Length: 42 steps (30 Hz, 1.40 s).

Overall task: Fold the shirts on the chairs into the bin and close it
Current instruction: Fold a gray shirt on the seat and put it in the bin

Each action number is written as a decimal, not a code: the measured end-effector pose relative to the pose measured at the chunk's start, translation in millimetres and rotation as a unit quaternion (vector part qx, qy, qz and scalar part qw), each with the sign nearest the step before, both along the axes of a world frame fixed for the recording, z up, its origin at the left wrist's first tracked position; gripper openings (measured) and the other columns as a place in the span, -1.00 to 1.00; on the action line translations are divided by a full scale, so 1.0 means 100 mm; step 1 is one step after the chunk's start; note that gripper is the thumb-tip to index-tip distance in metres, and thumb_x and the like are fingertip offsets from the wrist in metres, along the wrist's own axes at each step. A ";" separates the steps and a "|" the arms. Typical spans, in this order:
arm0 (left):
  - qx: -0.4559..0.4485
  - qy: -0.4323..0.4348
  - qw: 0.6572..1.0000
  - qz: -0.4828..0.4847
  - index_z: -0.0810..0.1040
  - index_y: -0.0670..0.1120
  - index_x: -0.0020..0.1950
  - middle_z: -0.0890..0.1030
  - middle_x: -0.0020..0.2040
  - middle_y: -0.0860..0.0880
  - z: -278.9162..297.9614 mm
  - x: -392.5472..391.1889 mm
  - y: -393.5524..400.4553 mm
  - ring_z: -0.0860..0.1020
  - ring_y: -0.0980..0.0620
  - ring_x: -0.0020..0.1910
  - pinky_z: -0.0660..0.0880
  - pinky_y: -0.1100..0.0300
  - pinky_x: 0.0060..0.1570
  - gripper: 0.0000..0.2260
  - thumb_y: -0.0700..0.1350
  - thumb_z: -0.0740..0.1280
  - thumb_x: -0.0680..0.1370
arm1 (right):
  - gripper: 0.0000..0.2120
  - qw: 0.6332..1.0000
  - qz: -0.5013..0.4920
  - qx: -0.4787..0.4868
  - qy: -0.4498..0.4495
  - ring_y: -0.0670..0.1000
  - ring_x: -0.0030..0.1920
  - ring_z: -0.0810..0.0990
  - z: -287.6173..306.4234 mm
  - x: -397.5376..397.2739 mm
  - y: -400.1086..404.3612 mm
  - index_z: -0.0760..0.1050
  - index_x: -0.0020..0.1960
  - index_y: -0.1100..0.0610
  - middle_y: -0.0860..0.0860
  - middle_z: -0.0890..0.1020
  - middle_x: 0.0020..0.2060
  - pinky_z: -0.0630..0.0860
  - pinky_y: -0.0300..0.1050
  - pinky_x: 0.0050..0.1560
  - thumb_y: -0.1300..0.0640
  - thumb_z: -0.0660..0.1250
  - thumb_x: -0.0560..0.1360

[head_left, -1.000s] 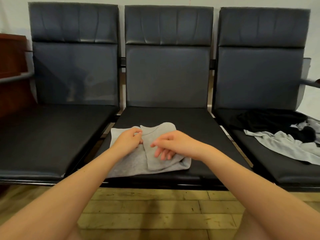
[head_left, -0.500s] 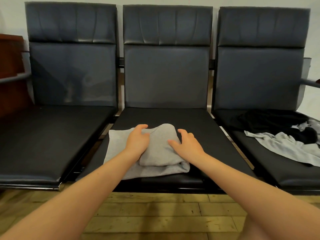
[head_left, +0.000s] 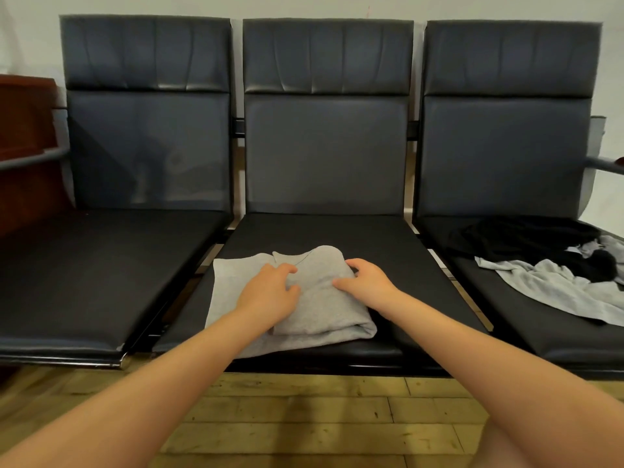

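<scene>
Head view looked down on a row of three dark chairs, with a grey shirt (head_left: 314, 298) lying on the seat of the middle chair (head_left: 398, 251). The shirt was partly folded: its right portion had been doubled over into a thick pad, while a single flat layer stuck out to the left, near the seat's edge. The flat seat probably served as a folding surface, which would explain why the cloth was spread there rather than held in the air.

Both hands lay on the doubled part. The left hand (head_left: 270, 292) rested palm down with its fingers loosely bent, pressing the fabric; nothing appeared pinched. The right hand (head_left: 368, 282) sat at the pad's right edge, fingers spread over the top and thumb pointing inward. Its fingertips may have tucked over the far edge, but I could not tell for certain. Judging by this, the hands were flattening the fold so it would keep its shape before the next turn.

On the right chair (head_left: 506, 332) a black garment (head_left: 520, 234) and another pale grey shirt (head_left: 560, 292) lay heaped together, unfolded, and cut off by the frame's edge. How many pieces made up that heap was unclear. The left chair (head_left: 101, 265) held no clothes. No bin or lid showed anywhere, so its place could not be judged. A reddish wooden piece (head_left: 27, 146) at far left was only partly visible.
</scene>
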<state>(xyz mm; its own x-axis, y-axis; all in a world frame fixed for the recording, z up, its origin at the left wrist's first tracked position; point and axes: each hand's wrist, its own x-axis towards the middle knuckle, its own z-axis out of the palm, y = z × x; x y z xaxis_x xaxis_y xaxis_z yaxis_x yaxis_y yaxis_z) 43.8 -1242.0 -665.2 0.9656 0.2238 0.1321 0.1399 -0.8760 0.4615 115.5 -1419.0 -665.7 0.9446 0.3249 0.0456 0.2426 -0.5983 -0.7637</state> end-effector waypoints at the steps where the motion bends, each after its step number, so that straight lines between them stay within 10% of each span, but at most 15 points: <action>1: 0.046 -0.011 0.999 -0.006 0.35 0.07 0.43 0.41 0.28 -0.04 -0.04 0.00 -0.02 0.46 0.02 0.12 0.45 0.15 0.05 -0.62 0.02 0.18 0.61 | -0.55 1.000 -0.007 0.019 0.000 -0.01 0.14 0.51 0.02 0.01 -0.01 0.41 0.36 0.12 0.04 0.54 0.21 0.48 -0.09 0.13 0.08 0.35 0.50; 6: 0.087 0.031 0.995 -0.038 0.34 0.08 0.45 0.31 0.44 -0.03 -0.17 0.07 -0.24 0.27 -0.07 0.40 0.23 0.00 0.36 -0.60 0.14 0.05 0.64 | -0.61 0.991 -0.040 0.129 0.016 0.02 0.24 0.47 0.22 0.04 -0.17 0.45 0.35 0.13 0.03 0.53 0.23 0.39 -0.13 0.15 0.25 0.26 0.53; 15: -0.154 0.002 0.987 -0.036 0.50 0.05 0.28 0.51 0.23 -0.03 -0.01 0.12 -0.23 0.48 0.00 0.22 0.43 0.15 0.13 -0.72 -0.02 0.15 0.62 | -0.58 0.975 -0.092 0.200 -0.034 -0.02 0.21 0.48 0.48 0.10 -0.45 0.48 0.34 0.10 0.02 0.54 0.22 0.42 -0.15 0.16 0.25 0.31 0.49; 18: -0.340 0.011 0.939 0.051 0.52 0.00 0.03 0.52 -0.06 -0.04 0.05 0.09 -0.11 0.54 0.02 -0.10 0.57 0.06 0.05 -0.85 -0.09 0.16 0.62 | -0.57 0.981 -0.042 0.153 -0.110 -0.08 0.13 0.49 0.54 0.00 -0.27 0.45 0.35 0.05 -0.06 0.53 0.08 0.44 -0.26 0.04 0.27 0.27 0.50; 23: -0.545 0.014 0.830 0.118 0.42 -0.19 0.34 0.56 0.03 -0.18 0.06 0.09 0.02 0.58 -0.08 -0.12 0.54 0.10 -0.05 -0.67 -0.05 0.12 0.67 | -0.61 0.987 0.096 0.090 -0.087 -0.07 0.07 0.56 0.61 -0.26 0.17 0.41 0.35 0.02 -0.07 0.52 0.13 0.44 -0.37 -0.05 0.16 0.31 0.54; 26: -0.470 0.017 0.874 0.122 0.41 -0.17 0.39 0.55 0.17 -0.14 0.01 0.10 0.03 0.53 -0.07 0.08 0.44 0.06 0.14 -0.60 0.01 0.08 0.65 | -0.75 0.971 0.129 0.167 0.108 0.08 -0.09 0.70 0.62 -0.36 0.26 0.45 0.25 0.09 0.11 0.59 0.08 0.60 -0.17 -0.19 0.08 0.25 0.59; 31: -0.340 0.024 0.936 0.084 0.32 -0.13 0.42 0.48 0.23 -0.09 -0.02 0.09 0.00 0.48 -0.06 0.14 0.45 0.09 0.05 -0.59 -0.10 0.20 0.58 | -0.72 0.994 0.005 -0.065 -0.082 -0.01 0.05 0.57 0.44 -0.23 0.13 0.49 0.26 0.04 0.00 0.57 0.13 0.55 -0.09 0.01 0.02 0.23 0.57; 34: -0.208 0.011 0.976 0.063 0.27 -0.13 0.45 0.46 0.28 -0.13 -0.01 0.06 0.00 0.47 -0.05 0.14 0.43 0.09 0.04 -0.57 -0.06 0.17 0.60 | -0.46 0.988 0.007 -0.157 -0.010 0.08 0.19 0.50 0.29 -0.23 0.10 0.29 0.43 0.11 0.08 0.46 0.27 0.47 -0.09 0.04 -0.10 0.27 0.54; 42: -0.015 -0.074 0.996 0.048 0.15 0.02 0.54 0.28 0.45 -0.14 0.10 -0.01 0.34 0.30 -0.13 0.40 0.35 0.05 0.25 -0.48 0.00 0.21 0.61 | -0.41 0.974 0.171 -0.120 -0.093 0.02 0.24 0.47 0.01 -0.29 0.19 0.22 0.50 -0.04 0.03 0.49 0.29 0.42 -0.11 0.23 0.09 0.32 0.52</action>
<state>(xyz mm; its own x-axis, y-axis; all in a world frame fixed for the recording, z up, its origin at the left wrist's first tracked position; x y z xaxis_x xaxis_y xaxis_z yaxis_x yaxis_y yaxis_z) 42.3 -1208.3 -655.6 0.9100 0.3209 0.2625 0.1517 -0.8470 0.5094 86.4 -1399.5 -664.3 0.7625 0.6407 0.0897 0.5791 -0.6141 -0.5362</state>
